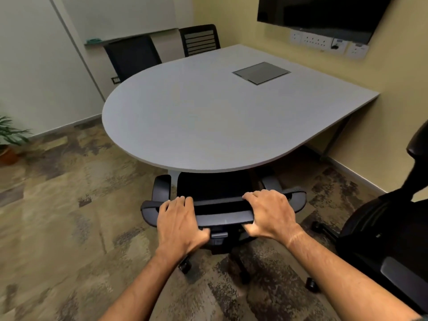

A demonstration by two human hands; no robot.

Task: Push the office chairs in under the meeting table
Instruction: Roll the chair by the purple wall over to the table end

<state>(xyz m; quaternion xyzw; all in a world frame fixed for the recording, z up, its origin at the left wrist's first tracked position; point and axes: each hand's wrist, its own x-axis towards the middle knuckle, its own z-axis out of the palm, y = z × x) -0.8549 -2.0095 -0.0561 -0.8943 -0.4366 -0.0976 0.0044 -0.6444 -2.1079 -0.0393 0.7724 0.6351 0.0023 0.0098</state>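
A black office chair (222, 212) stands at the near edge of the grey meeting table (208, 117), its seat partly under the tabletop. My left hand (179, 222) grips the left part of the chair's backrest top. My right hand (269, 214) grips the right part of the same backrest. A second black chair (389, 232) stands at the right, away from the table. Two more chairs, one (132, 56) and another (200, 39), sit tucked against the table's far side.
A wall screen (324, 15) and sockets (328, 42) are on the yellow wall at the right. A potted plant (9, 140) stands at the left edge. A cable hatch (261, 72) is set into the tabletop. Patterned carpet (69, 216) covers the floor.
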